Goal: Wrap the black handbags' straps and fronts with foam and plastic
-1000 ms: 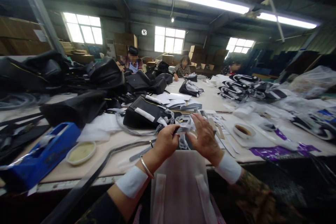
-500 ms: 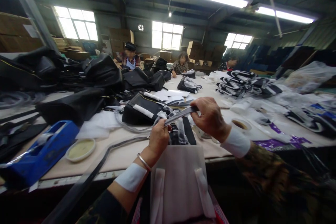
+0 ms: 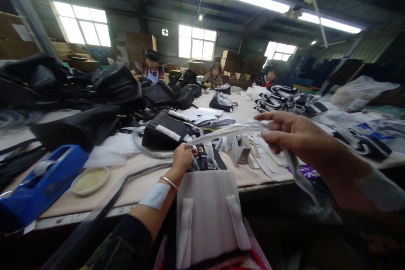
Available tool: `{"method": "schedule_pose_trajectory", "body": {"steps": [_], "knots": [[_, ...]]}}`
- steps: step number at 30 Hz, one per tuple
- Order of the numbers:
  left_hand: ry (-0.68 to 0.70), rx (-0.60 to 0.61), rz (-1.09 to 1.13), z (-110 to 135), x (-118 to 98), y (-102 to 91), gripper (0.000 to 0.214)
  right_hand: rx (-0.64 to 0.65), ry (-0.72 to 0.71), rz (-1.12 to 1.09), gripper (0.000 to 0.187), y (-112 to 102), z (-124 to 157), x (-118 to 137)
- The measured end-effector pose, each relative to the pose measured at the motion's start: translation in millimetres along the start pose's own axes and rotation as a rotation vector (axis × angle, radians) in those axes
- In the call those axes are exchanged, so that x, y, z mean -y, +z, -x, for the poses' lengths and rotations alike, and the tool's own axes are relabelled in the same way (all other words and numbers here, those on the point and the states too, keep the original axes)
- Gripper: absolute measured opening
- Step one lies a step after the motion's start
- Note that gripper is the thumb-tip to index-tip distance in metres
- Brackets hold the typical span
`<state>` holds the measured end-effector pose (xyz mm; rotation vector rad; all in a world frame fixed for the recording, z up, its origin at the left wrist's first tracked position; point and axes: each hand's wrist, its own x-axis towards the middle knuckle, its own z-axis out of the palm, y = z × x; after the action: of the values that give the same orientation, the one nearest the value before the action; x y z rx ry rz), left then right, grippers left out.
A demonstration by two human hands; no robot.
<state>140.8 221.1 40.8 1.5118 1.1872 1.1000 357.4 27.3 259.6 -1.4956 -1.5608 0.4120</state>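
Note:
My left hand is closed on one end of a clear plastic film strip, just above the black bag in front of me. Stretched to the right, the strip runs between the thumb and fingers of my right hand, and its loose end hangs below. White foam sheet covers the near part of the bag, with two foam-wrapped straps on it. Film-wrapped straps and a buckle show at its far end. A long black strap in clear film trails from near my left hand to the lower left.
A blue tape dispenser and a round dish stand at left. Black bags are piled behind. A small metal holder stands beside white strips. Wrapped straps lie at right. Several people sit across the table.
My right hand has moved right and toward me, drawing the film strip out longer, its end now hanging down. My left hand stays near the bag. The view has shifted slightly.

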Motion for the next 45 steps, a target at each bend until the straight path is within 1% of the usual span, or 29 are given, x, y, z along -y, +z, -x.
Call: {"method": "schedule_pose_trajectory", "body": {"steps": [1,2,3,5,7,8,9,10,11,12,13,14,15,17,19,21,22,23,24,28,30,32,34,36,37,39,41,42,45], "knots": [[-0.001,-0.004,-0.017,-1,-1,-1.2,0.023,0.139,0.118,-0.216,0.050,1,1,1],[0.009,-0.012,-0.040,-1,-4,-3.3,0.021,0.230,0.200,-0.403,0.054,3,2,1],[0.029,-0.028,-0.065,0,-9,-6.4,0.018,0.257,0.242,-0.557,0.057,6,1,0],[0.097,-0.097,-0.114,8,-26,-14.1,0.009,0.182,0.246,-0.760,0.059,19,-2,-3],[0.239,-0.184,-0.126,23,-50,-20.5,0.032,0.073,0.248,-0.852,0.058,37,-10,-7],[0.346,-0.202,-0.105,34,-63,-21.7,0.041,0.028,0.257,-0.873,0.057,47,-15,-9],[0.435,-0.162,-0.052,46,-75,-21.1,0.044,-0.012,0.267,-0.884,0.056,59,-20,-11],[0.463,-0.047,0.030,59,-85,-18.5,0.043,-0.053,0.271,-0.885,0.056,70,-27,-12],[0.436,0.143,0.130,73,-92,-14.0,0.041,-0.101,0.262,-0.880,0.055,81,-33,-14],[0.373,0.347,0.238,87,-97,-8.0,0.042,-0.156,0.240,-0.867,0.055,91,-40,-15],[0.302,0.511,0.317,100,-98,-1.0,0.043,-0.209,0.212,-0.851,0.057,100,-46,-16],[0.220,0.614,0.367,111,-97,6.1,0.042,-0.256,0.185,-0.836,0.059,106,-51,-18],[0.122,0.672,0.406,120,-94,12.6,0.040,-0.290,0.164,-0.830,0.062,111,-55,-19],[-0.063,0.671,0.474,131,-87,21.4,0.036,-0.292,0.161,-0.860,0.059,116,-59,-24],[-0.170,0.627,0.534,132,-83,22.9,0.033,-0.182,0.247,-0.906,0.040,118,-57,-31],[-0.178,0.614,0.561,127,-83,18.9,0.032,-0.003,0.383,-0.913,0.021,120,-51,-38],[-0.173,0.618,0.565,124,-83,16.2,0.031,0.065,0.432,-0.904,0.017,122,-47,-40],[-0.177,0.629,0.568,122,-84,13.8,0.031,0.100,0.451,-0.895,0.016,123,-45,-42],[-0.190,0.649,0.569,121,-84,11.9,0.032,0.100,0.438,-0.892,0.014,124,-43,-42],[-0.276,0.742,0.552,126,-80,13.2,0.037,-0.023,0.308,-0.896,0.010,127,-45,-39],[-0.285,0.733,0.563,129,-79,16.5,0.035,-0.037,0.284,-0.887,0.010,129,-46,-38],[-0.287,0.692,0.585,128,-79,19.0,0.033,-0.024,0.282,-0.888,0.010,132,-44,-39],[-0.281,0.667,0.583,125,-79,19.6,0.032,-0.033,0.296,-0.920,0.010,133,-42,-43],[-0.237,0.671,0.543,122,-79,18.9,0.031,-0.044,0.326,-0.972,0.009,130,-41,-49],[-0.207,0.679,0.520,122,-78,18.4,0.031,-0.026,0.346,-0.992,0.008,128,-41,-53],[-0.163,0.691,0.491,122,-76,18.1,0.032,0.065,0.391,-1.001,0.005,123,-41,-59],[-0.167,0.680,0.488,124,-74,19.0,0.034,0.138,0.431,-0.976,0.007,121,-39,-64],[-0.176,0.667,0.492,124,-73,19.9,0.034,0.139,0.446,-0.967,0.009,122,-38,-66],[-0.196,0.624,0.508,122,-71,23.0,0.037,0.079,0.479,-0.973,0.008,131,-34,-70]]}}
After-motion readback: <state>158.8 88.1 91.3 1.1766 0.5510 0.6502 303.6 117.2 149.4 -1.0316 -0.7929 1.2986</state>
